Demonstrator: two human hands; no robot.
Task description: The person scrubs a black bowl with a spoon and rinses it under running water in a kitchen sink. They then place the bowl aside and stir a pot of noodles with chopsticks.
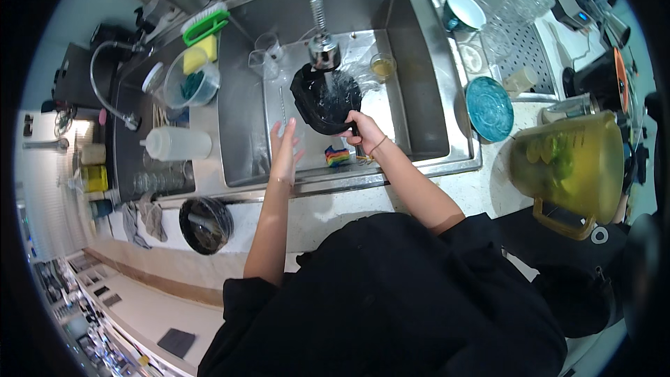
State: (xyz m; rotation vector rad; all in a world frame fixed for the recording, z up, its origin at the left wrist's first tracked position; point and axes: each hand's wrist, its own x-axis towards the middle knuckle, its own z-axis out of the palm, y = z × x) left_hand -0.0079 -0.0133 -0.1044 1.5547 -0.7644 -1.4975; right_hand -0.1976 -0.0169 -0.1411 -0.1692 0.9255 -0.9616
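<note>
My right hand [364,130] grips the handle of a black container [316,107], perhaps a pitcher, tilted beneath the metal spray faucet [324,52]. Water from the faucet runs into it and splashes around it. My left hand [284,149] hangs over the sink to the left of the container, fingers apart and holding nothing. Below the container, a rainbow-coloured item [336,156] lies in the steel sink [429,110]. A small glass with yellowish liquid [382,66] stands right of the stream, and clear glasses [259,63] are at the left.
Left of the sink are a clear plastic tub [201,89], a green brush [207,26] and a white squeeze bottle [178,144]. A black bowl [207,225] sits on the near counter. At right are a teal plate [489,109], a teal cup [463,12] and a large yellowish pitcher [570,167].
</note>
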